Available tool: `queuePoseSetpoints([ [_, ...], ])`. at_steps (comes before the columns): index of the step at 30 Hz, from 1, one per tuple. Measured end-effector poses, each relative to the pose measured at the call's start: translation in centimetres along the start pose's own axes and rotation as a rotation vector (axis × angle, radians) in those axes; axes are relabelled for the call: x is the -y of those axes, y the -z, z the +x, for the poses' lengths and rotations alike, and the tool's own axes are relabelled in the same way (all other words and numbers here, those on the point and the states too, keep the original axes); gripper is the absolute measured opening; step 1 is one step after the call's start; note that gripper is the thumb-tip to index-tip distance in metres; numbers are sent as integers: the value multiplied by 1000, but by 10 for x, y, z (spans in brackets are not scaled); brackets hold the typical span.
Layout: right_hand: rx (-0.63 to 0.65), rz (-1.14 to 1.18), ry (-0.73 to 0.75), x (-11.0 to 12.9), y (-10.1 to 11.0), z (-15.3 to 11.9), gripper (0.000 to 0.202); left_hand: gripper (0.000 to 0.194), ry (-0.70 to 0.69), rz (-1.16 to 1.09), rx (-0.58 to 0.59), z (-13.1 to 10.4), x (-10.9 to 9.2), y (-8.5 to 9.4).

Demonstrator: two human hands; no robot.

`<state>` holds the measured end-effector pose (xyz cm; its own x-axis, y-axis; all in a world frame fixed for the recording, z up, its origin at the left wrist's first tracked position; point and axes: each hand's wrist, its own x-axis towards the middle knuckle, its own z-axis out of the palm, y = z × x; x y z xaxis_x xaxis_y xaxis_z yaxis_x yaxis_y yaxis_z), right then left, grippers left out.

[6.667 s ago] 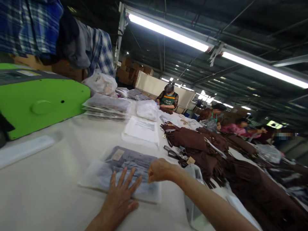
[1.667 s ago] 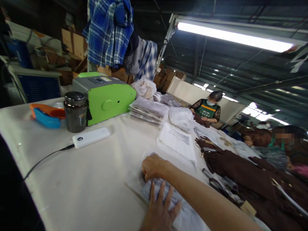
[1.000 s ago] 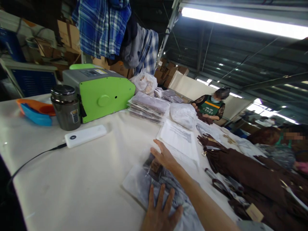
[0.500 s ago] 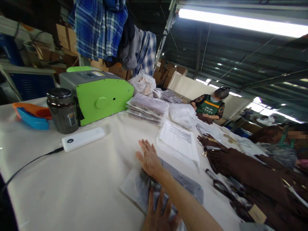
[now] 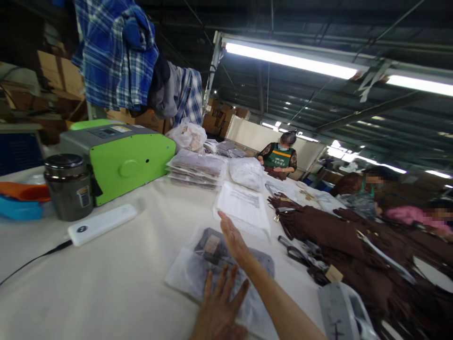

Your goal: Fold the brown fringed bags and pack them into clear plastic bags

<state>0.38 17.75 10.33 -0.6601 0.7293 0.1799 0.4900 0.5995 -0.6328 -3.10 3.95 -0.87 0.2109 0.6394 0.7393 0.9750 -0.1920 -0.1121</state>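
A clear plastic bag point(image 5: 184, 274) with a dark grey item inside lies flat on the white table. A brown tag point(image 5: 212, 245) shows at its upper part. My left hand point(image 5: 222, 302) rests on the bag, palm down with its fingers spread. Just beyond it, my right hand point(image 5: 234, 238) is turned edge-on at the bag's upper side, fingers stretched out, holding nothing visible. Whether it touches the bag is unclear. My right forearm covers part of the bag's right side.
Beyond the bag lie white printed bags point(image 5: 242, 205) and stacked packages point(image 5: 198, 165). A green machine point(image 5: 130, 163), a dark jar point(image 5: 69, 189) and a white power bank point(image 5: 102, 224) stand left. Brown garments point(image 5: 329, 236) and a grey tape dispenser point(image 5: 336, 311) are right. People sit further back.
The view has shifted, so the table's things appear further left. My right hand has turned from palm-down with spread fingers to edge-on, uncovering the brown tag. My left hand stays on the bag.
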Motion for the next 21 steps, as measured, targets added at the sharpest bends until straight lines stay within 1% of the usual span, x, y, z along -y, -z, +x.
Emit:
queuePoseSetpoints([
  [2, -53, -50, -42, -23, 23, -32, 64, 56, 95, 12, 27, 3, 16, 10],
  [3, -75, -82, -68, -36, 30, -48, 65, 49, 152, 22, 55, 4, 27, 14],
  [4, -96, -133, -102, -49, 34, -63, 65, 48, 212, 34, 91, 4, 40, 18],
  [5, -111, -213, -137, -61, 34, -76, 64, 50, 273, 41, 154, 4, 53, 20],
  [7, -121, -363, -200, -81, 26, -93, 61, 51, 400, 30, 336, 0, 78, 23],
  [9, -121, -456, -235, -95, 13, -98, 59, 50, 489, -23, 513, -5, 95, 25],
  [10, -123, -472, -240, -100, 8, -98, 58, 49, 515, -56, 574, -7, 100, 26],
  [12, -130, -455, -233, -106, 2, -93, 58, 50, 556, -142, 645, -9, 104, 29],
  [13, -132, -419, -229, -107, 3, -91, 59, 51, 587, -197, 664, -9, 106, 29],
  [15, -161, -291, -251, -106, 11, -90, 63, 55, 666, -302, 681, -5, 110, 30],
  [18, -323, -43, -278, -95, 29, -104, 66, 60, 782, -398, 652, 7, 128, 27],
  [19, -341, 25, -251, -88, 34, -113, 63, 60, 812, -418, 639, 12, 136, 25],
  [20, -308, 71, -208, -80, 37, -123, 56, 60, 840, -452, 631, 17, 143, 22],
  [21, -178, 106, -137, -71, 36, -135, 48, 58, 867, -489, 628, 23, 150, 19],
])
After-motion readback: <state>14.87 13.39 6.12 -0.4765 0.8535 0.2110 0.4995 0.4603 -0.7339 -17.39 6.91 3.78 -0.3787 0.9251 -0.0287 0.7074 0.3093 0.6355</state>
